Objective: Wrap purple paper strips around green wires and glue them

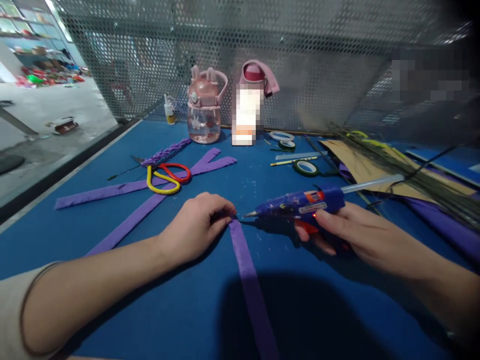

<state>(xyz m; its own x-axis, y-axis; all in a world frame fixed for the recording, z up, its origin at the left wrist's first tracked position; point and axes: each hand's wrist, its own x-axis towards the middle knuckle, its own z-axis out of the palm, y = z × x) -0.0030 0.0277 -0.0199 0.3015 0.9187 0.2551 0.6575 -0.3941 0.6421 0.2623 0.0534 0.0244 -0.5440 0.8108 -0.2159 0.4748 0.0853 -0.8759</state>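
Observation:
My left hand [204, 220] is closed in a pinch on the upper end of a purple strip [249, 270], which runs down the table toward me. A thin dark piece, perhaps a stem, shows at the pinched end; the fingers partly hide it. In my right hand [352, 225] is a blue hot glue gun [300, 202], with a clear glue stick [373, 184] out of its back and a small red light lit. The metal nozzle points left, just beside my left fingertips. My right fingers wrap around the handle near the red trigger.
Scissors with red and yellow handles [165, 190] lie on more purple strips [127, 222], beside a purple twisted flower stalk [168, 151]. At the back stand a pink water bottle [204, 112] and a small glue bottle [170, 111]. Green tape [305, 168] and thin green stems [420, 170] lie right.

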